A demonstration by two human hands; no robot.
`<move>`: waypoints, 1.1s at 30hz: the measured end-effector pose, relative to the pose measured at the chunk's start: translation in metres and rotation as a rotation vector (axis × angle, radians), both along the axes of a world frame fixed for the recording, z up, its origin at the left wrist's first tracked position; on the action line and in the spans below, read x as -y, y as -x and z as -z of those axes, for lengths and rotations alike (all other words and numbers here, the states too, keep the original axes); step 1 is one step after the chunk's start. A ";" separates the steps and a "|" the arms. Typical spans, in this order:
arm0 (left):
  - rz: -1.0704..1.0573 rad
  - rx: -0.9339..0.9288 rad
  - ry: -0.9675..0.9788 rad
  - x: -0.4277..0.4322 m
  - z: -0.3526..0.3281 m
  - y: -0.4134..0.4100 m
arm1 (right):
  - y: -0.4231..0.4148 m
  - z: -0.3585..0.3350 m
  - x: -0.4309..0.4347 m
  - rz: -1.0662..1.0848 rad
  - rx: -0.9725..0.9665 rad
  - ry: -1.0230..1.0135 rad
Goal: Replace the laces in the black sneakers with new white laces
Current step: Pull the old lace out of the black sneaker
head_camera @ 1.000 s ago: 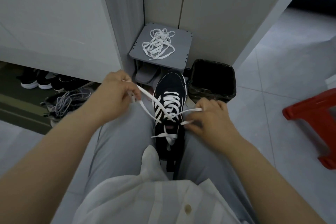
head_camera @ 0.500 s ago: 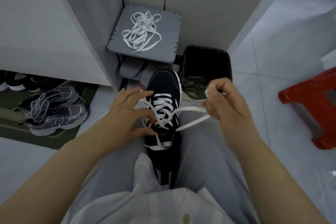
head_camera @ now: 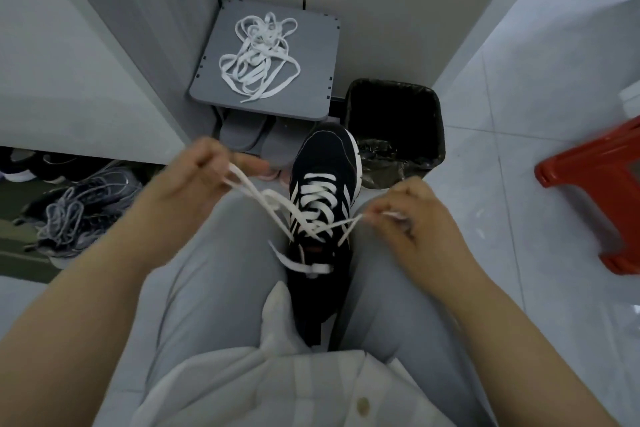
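Note:
A black sneaker (head_camera: 323,163) with white stripes stands between my knees, toe pointing away. A white lace (head_camera: 317,199) criss-crosses its eyelets. My left hand (head_camera: 194,173) pinches one lace end, pulled up and out to the left of the shoe. My right hand (head_camera: 412,215) pinches the other lace end, pulled out to the right. The two ends cross over the tongue. A short white strip (head_camera: 298,264) lies across the shoe's collar. A loose pile of white laces (head_camera: 258,56) lies on a grey stool (head_camera: 311,80) beyond the shoe.
A black bin (head_camera: 398,128) with a liner stands right of the toe. Grey slippers (head_camera: 249,135) sit under the stool. Grey sneakers (head_camera: 79,215) lie on a mat at left. A red plastic stool (head_camera: 595,184) stands at right. Grey cabinet walls close the back.
My left hand left the shoe's eyelets, took a lace end and pulled it up to the left. My right hand moved lower and outward, drawing its lace end taut.

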State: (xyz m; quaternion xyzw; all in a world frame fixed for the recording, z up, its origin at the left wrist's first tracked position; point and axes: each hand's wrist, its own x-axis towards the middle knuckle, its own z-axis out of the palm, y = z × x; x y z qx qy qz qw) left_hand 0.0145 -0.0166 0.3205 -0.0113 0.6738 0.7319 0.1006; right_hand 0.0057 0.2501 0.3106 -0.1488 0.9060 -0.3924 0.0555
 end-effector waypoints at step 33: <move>0.162 -0.380 0.876 -0.013 0.007 -0.030 | -0.018 -0.013 0.035 -0.206 0.078 -0.124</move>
